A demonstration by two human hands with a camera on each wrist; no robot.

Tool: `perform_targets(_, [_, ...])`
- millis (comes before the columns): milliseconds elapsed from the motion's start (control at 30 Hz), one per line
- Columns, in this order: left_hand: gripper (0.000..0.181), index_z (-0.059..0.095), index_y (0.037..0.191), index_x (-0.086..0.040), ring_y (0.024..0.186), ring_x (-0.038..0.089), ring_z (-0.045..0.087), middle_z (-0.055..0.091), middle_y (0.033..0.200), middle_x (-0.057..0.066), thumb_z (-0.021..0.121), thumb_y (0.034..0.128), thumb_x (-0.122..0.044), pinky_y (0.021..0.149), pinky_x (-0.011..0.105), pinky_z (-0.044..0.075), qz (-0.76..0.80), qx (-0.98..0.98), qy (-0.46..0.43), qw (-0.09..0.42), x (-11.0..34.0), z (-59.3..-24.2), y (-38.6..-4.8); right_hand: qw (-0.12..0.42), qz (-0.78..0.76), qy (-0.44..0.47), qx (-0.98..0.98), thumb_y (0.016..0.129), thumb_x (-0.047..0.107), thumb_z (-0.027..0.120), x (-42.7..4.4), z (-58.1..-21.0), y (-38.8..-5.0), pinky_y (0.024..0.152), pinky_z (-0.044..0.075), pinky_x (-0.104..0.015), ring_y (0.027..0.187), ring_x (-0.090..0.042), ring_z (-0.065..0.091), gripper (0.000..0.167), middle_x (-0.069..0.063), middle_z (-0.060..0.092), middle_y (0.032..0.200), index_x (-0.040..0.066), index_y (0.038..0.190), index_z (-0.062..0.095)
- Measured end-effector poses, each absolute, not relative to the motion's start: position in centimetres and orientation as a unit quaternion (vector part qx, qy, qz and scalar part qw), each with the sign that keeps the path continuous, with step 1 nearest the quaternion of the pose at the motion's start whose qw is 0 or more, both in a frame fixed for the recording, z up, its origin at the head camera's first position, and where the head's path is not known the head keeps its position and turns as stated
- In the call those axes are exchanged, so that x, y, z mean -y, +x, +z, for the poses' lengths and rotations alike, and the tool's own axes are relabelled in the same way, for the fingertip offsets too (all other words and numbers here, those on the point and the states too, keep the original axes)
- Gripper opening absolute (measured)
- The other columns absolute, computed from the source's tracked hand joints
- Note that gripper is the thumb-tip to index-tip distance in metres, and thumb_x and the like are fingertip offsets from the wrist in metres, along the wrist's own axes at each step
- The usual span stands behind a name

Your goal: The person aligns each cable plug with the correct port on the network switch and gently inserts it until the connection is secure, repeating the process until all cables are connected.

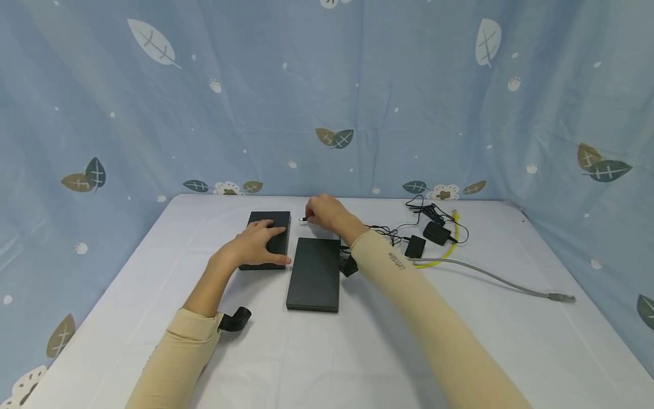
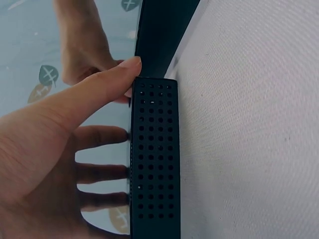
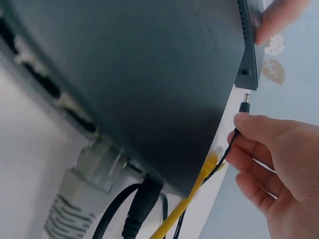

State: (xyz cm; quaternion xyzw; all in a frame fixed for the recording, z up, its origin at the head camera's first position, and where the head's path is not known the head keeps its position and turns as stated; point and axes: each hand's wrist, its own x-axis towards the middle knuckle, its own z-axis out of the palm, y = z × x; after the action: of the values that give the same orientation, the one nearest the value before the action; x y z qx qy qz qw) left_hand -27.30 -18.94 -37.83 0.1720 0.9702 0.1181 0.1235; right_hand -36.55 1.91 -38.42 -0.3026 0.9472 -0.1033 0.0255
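Observation:
Fingers spread, my left hand (image 1: 258, 244) (image 2: 45, 144) rests on the left black box (image 1: 277, 241). The left wrist view shows its thumb at a corner of that box's perforated side (image 2: 155, 159) and the other fingertips touching the top face. Between thumb and fingers, my right hand (image 1: 329, 213) (image 3: 284, 159) pinches a black cable's barrel plug (image 1: 304, 219) (image 3: 244, 106). The plug's metal tip is just short of a round socket (image 3: 245, 72) in the left box, not touching it. A larger black box (image 1: 314, 275) (image 3: 144, 64) lies close beside, to the right.
Beside the larger box, a grey network plug (image 3: 82, 186) and a black power plug (image 3: 142, 201) meet its edge. Farther right lie black adapters (image 1: 415, 247) (image 1: 437, 233), tangled black cords, a yellow cable (image 1: 456, 227) and a grey cable (image 1: 490, 274). A patterned curtain (image 1: 286, 96) hangs behind.

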Motion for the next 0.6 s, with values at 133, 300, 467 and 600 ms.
perform_targets(133, [0.089, 0.040, 0.151, -0.014, 0.146, 0.049, 0.021, 0.026, 0.158, 0.025, 0.071, 0.0817, -0.060, 0.102, 0.075, 0.031, 0.118, -0.970, 0.175, 0.122, 18.9, -37.8, -27.3, 0.028, -0.095, -0.302, -0.948, 0.095, 0.016, 0.066, -1.3, -38.4, -36.5, 0.081, 0.056, -0.031, 0.089, -0.015, 0.068, 0.014, -0.003, 0.075, 0.101, 0.012, 0.101, 0.078])
perform_targets(300, [0.088, 0.039, 0.152, -0.014, 0.146, 0.048, 0.020, 0.025, 0.159, 0.024, 0.071, 0.0825, -0.058, 0.103, 0.075, 0.030, 0.118, -0.970, 0.169, 0.126, 18.8, -37.8, -27.1, 0.035, -0.086, -0.298, -0.950, 0.095, 0.018, 0.065, -0.9, -38.4, -36.3, 0.081, 0.056, -0.031, 0.091, -0.015, 0.068, 0.016, -0.002, 0.074, 0.104, 0.013, 0.104, 0.077])
perform_targets(467, [0.088, 0.040, 0.151, -0.013, 0.147, 0.047, 0.021, 0.024, 0.159, 0.025, 0.072, 0.0820, -0.057, 0.109, 0.069, 0.029, 0.123, -0.970, 0.169, 0.126, 18.8, -37.7, -27.1, 0.033, -0.086, -0.298, -0.950, 0.095, 0.018, 0.066, -0.7, -38.5, -36.1, 0.082, 0.056, -0.031, 0.091, -0.015, 0.069, 0.015, -0.002, 0.074, 0.103, 0.013, 0.104, 0.077])
perform_targets(600, [0.089, 0.040, 0.151, -0.011, 0.147, 0.045, 0.021, 0.024, 0.159, 0.025, 0.073, 0.0819, -0.056, 0.114, 0.064, 0.027, 0.131, -0.967, 0.177, 0.127, 18.8, -37.8, -27.2, 0.028, -0.079, -0.297, -0.951, 0.095, 0.018, 0.066, -0.5, -38.7, -36.1, 0.082, 0.056, -0.030, 0.091, -0.014, 0.070, 0.016, -0.001, 0.075, 0.103, 0.014, 0.104, 0.078])
